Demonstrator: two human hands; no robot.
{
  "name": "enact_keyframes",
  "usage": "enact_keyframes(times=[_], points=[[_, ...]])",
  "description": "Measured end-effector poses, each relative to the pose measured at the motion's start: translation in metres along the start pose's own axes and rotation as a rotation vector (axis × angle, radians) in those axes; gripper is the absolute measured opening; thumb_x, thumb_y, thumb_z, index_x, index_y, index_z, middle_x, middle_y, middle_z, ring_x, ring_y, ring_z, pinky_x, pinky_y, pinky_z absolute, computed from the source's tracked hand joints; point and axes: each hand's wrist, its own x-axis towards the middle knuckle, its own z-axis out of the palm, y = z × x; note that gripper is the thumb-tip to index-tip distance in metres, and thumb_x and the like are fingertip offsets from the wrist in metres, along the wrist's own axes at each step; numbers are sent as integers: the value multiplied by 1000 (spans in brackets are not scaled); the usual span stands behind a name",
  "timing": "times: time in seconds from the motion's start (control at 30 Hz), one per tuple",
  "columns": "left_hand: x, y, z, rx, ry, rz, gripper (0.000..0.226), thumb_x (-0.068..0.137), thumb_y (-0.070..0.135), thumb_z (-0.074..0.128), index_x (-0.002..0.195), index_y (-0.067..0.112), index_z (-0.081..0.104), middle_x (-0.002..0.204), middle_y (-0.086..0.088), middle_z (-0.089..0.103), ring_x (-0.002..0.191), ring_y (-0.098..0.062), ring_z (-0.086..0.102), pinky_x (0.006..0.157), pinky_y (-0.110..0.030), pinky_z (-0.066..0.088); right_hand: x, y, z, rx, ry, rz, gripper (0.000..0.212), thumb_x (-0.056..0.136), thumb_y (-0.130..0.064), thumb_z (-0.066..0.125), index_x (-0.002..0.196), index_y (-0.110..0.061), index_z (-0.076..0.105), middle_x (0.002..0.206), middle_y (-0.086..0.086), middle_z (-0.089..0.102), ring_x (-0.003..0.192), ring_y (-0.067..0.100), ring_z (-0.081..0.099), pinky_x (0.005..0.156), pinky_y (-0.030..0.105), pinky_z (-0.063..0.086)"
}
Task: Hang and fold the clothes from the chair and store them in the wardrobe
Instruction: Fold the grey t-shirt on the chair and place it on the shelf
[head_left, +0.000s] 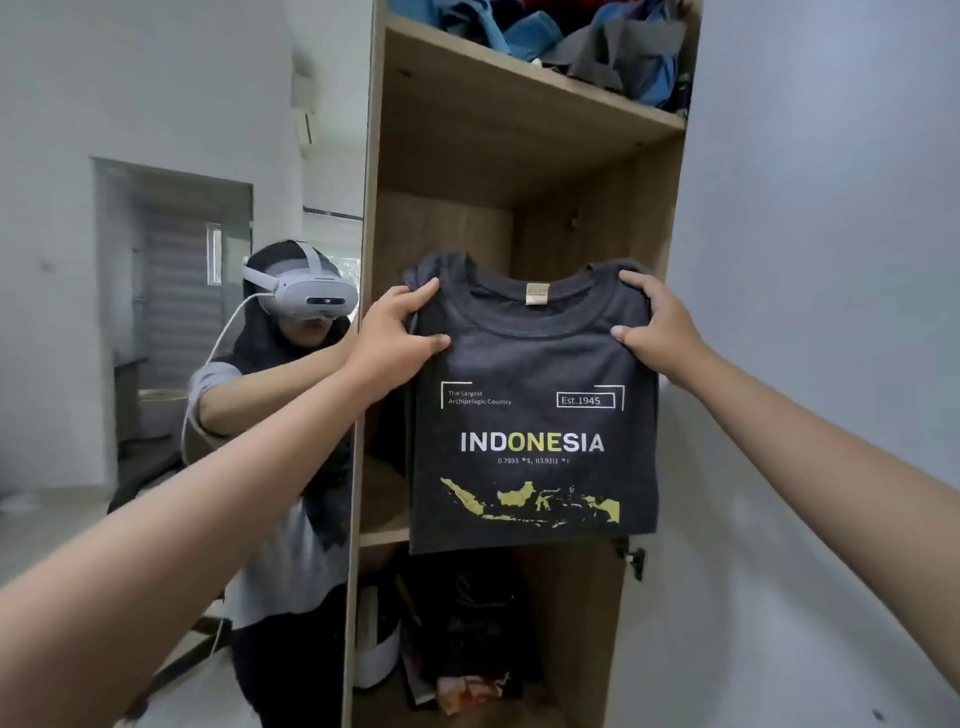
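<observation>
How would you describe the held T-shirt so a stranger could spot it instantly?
Find the open wooden wardrobe. In front of its middle compartment, both hands hold up a folded dark grey T-shirt. Unlike the blue clothes heaped on the top shelf, it reads INDONESIA above a yellow map.

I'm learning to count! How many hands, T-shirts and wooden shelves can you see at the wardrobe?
Hands: 2, the left hand and the right hand, both gripping the shirt's shoulders
T-shirts: 1, the dark folded T-shirt held up in front of the wardrobe
Wooden shelves: 2, the upper shelf and the lower shelf
Total: 5
</observation>
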Motion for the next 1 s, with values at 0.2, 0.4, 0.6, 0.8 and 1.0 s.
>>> enact_keyframes(times=[0.2, 0.4, 0.6, 0.8, 1.0], points=[[33, -13, 14, 9, 29, -18, 67, 77, 4, 72, 137, 19, 48, 127, 1, 45, 121, -11, 45, 98, -10, 32, 49, 31, 27, 45, -26, 11, 66, 80, -2, 67, 139, -18, 42, 143, 6, 42, 125, 21, 45, 98, 26, 38], [60, -41, 39, 82, 140, -140, 66, 80, 1, 66, 139, 22, 44, 145, -1, 37, 133, -16, 36, 96, -8, 25, 88, 61, 69, 173, -98, 40, 66, 79, 8, 64, 138, -12, 43, 133, 7, 49, 106, 12, 50, 84, 18, 41], [54, -96, 69, 234, 147, -232, 66, 77, -5, 63, 139, 10, 44, 136, -12, 43, 127, -25, 42, 91, -8, 26, 106, 109, 136, 238, -212, 115, 67, 78, 9, 63, 138, -16, 44, 133, 1, 45, 116, 12, 47, 88, 15, 39], [51, -147, 91, 290, 124, -403, 70, 78, -7, 60, 142, 14, 40, 141, -10, 37, 129, -27, 39, 96, -16, 29, 112, 161, 198, 306, -325, 177, 70, 76, 9, 63, 138, -18, 45, 143, 8, 39, 129, 26, 42, 99, 27, 40], [51, -179, 109, 370, 44, -520, 71, 83, -4, 58, 145, 20, 32, 154, -8, 19, 140, -26, 24, 104, -20, 22, 113, 191, 233, 222, -412, 222, 69, 78, 8, 63, 140, -16, 42, 146, 12, 33, 133, 29, 36, 100, 25, 33]])
